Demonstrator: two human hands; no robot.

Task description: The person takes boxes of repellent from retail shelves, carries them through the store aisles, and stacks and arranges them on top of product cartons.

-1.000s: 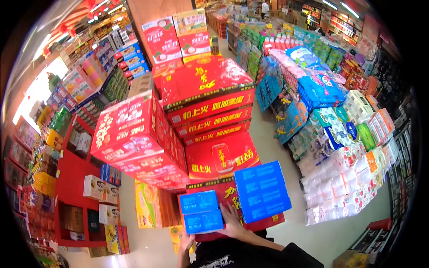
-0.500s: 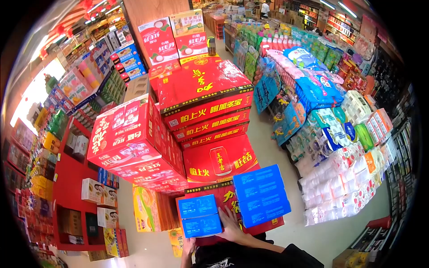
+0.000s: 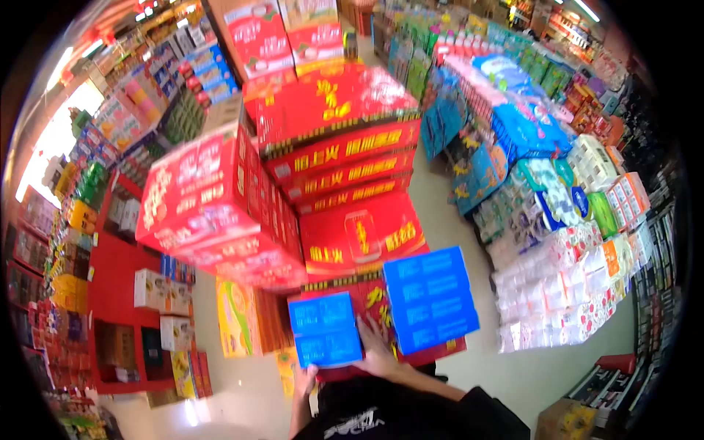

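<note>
A pair of blue boxes (image 3: 323,330) sits side by side at the near left part of a red drink carton (image 3: 372,312). My left hand (image 3: 304,380) is at their lower left corner, thumb against the edge; its other fingers are hidden. Along their right side lies my right hand (image 3: 379,353), fingers extended and pressed close to the boxes. Both hands grip the pair between them. To the right of my right hand, a larger block of blue boxes (image 3: 431,299) rests on the same red carton, apart from the held pair.
Red drink cartons (image 3: 345,147) rise in a stack ahead, with red and pink cartons (image 3: 198,194) at their left. An orange and yellow carton (image 3: 238,319) stands on the floor. Tissue packs (image 3: 557,286) line the right side. Red shelving (image 3: 110,279) is at left.
My view has tipped downward, so the whole scene sits higher and looks slightly blurred. Both hands keep their hold on the pair of blue boxes, which has barely shifted against the carton.
</note>
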